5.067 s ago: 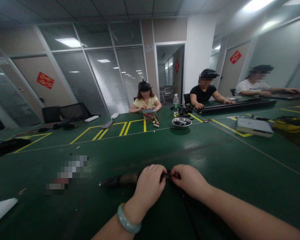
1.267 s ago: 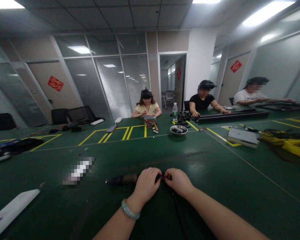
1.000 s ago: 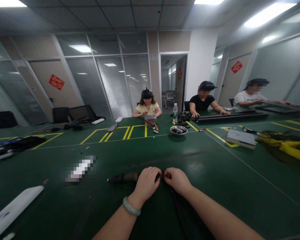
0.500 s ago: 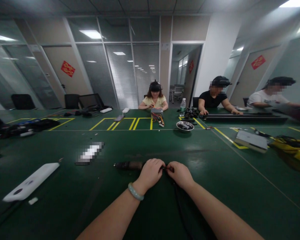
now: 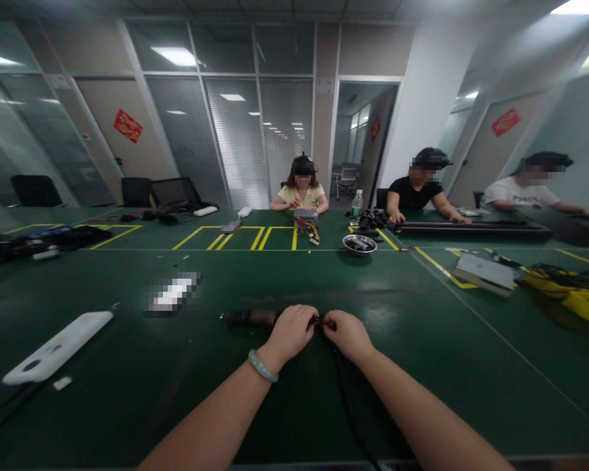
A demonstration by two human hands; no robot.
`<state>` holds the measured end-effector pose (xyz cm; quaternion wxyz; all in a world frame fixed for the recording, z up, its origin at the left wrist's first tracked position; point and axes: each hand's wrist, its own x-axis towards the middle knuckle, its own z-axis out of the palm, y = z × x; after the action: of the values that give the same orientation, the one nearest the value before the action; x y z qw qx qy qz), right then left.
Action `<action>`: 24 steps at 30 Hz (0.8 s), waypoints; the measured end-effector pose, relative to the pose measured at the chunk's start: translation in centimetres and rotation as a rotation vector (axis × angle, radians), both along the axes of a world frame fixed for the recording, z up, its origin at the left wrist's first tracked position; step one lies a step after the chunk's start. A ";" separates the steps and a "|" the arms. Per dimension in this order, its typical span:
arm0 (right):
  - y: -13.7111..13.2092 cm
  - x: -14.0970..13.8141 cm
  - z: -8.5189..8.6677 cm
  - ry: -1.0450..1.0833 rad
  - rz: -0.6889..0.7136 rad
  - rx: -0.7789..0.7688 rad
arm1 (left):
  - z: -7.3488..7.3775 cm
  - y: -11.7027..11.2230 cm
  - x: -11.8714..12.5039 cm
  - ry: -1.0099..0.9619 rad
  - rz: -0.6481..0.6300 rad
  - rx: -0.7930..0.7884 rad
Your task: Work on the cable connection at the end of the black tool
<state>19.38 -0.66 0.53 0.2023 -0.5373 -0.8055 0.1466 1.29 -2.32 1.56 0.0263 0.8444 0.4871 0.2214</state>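
The dark cylindrical tool (image 5: 248,318) lies on the green table mat (image 5: 422,340), tip toward nine o'clock. Your left hand (image 5: 292,330) is clenched around its rear end: pin it flat. Your right hand (image 5: 346,333), at three o'clock, pinches the thin black cable (image 5: 347,405) at its end; use fingertips only.

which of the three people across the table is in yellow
The leftmost person, behind the coloured wires; the person in black and the person in white sit further right.
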 end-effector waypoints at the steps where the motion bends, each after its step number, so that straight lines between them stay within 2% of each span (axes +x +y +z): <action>1: 0.0 0.0 0.0 0.001 0.000 -0.001 | -0.1 0.0 0.0 0.003 0.003 -0.007; 14: -0.1 0.1 0.0 0.004 0.002 0.002 | 0.7 1.3 0.4 0.050 0.052 -0.091; 24: 0.0 0.2 0.1 0.013 0.024 0.001 | 0.5 1.2 0.4 0.033 0.048 -0.094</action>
<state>19.57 -0.64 0.62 0.2058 -0.5265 -0.8107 0.1521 1.64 -1.17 2.10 0.0527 0.8339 0.5175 0.1847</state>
